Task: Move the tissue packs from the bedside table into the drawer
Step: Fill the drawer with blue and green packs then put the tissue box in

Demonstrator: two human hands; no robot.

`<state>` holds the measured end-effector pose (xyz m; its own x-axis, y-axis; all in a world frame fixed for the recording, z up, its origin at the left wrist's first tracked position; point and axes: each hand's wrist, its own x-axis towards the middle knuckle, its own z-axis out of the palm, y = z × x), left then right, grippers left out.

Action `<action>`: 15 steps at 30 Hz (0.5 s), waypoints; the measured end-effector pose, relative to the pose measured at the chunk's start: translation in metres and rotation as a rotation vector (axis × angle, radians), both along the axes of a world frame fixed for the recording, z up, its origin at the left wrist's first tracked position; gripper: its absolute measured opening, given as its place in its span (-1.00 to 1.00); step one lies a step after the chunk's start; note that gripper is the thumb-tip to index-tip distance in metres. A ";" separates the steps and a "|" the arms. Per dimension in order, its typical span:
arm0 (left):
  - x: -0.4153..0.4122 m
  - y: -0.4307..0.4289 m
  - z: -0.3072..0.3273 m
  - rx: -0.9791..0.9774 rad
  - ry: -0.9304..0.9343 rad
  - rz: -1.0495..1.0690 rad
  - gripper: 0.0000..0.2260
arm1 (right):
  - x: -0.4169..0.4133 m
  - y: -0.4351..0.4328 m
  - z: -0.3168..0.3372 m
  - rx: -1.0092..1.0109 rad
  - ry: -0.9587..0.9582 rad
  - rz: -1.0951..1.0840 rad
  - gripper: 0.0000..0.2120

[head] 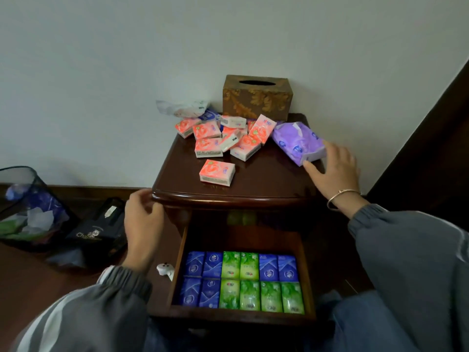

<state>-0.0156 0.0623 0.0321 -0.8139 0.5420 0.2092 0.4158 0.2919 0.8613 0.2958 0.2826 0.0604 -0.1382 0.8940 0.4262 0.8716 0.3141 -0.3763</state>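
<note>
Right now the right hand (335,168) is at the purple tissue pack (299,143), at the right rear of the bedside table (266,179). Its fingers are spread wide and hold nothing; the thumb tip is at the pack's near corner.

- Pack's long axis runs from back-left to front-right, with the near short end facing the palm. A grasp probably calls for closing over that end.
- Left hand (143,224) is by the table's front left corner, well apart from the pack. Its fingers are loosely curled and hold nothing; contact with the edge is unclear.
- Pink tissue packs (223,138) are heaped mid-table, and one lone pink pack (217,172) lies nearer the front.
- Drawer (228,318) is pulled out below, with blue and green packs (241,283) in two rows.

Writing: the black bag (96,232) on the floor reads "Cha…", the rest blurred. Pack logos are illegible.
</note>
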 end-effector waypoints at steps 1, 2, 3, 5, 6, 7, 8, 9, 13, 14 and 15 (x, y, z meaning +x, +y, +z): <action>0.001 0.010 0.013 0.035 0.046 -0.030 -0.71 | -0.007 0.009 -0.002 -0.038 -0.021 -0.001 -0.37; 0.003 0.021 0.025 0.063 0.095 -0.067 -0.72 | -0.014 0.016 -0.004 -0.091 -0.053 0.001 -0.32; 0.006 0.031 0.035 0.080 0.145 -0.107 -0.72 | -0.020 0.021 -0.007 -0.152 -0.088 0.005 -0.28; 0.010 0.053 0.051 0.104 0.245 -0.186 -0.73 | -0.031 0.029 -0.017 -0.259 -0.130 0.011 -0.25; 0.011 0.064 0.057 0.113 0.289 -0.217 -0.73 | -0.035 0.032 -0.023 -0.284 -0.132 0.008 -0.25; 0.012 0.075 0.062 0.114 0.330 -0.245 -0.73 | -0.038 0.034 -0.028 -0.286 -0.120 0.002 -0.26; 0.012 0.086 0.066 0.108 0.370 -0.272 -0.73 | -0.040 0.035 -0.031 -0.278 -0.103 -0.006 -0.28; 0.013 0.098 0.069 0.096 0.412 -0.300 -0.72 | -0.040 0.035 -0.034 -0.266 -0.085 -0.014 -0.30; 0.019 0.153 0.079 0.033 0.614 -0.418 -0.69 | -0.041 0.036 -0.038 -0.205 -0.054 -0.045 -0.37; 0.021 0.171 0.082 0.006 0.675 -0.448 -0.68 | -0.041 0.036 -0.038 -0.190 -0.052 -0.048 -0.39; 0.024 0.190 0.085 -0.030 0.733 -0.475 -0.66 | -0.041 0.035 -0.038 -0.179 -0.048 -0.047 -0.40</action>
<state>0.0083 0.2519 0.1170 -0.1664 0.8033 0.5718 0.9453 -0.0350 0.3243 0.2546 0.3180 0.0224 -0.1105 0.9609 0.2538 0.9022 0.2041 -0.3800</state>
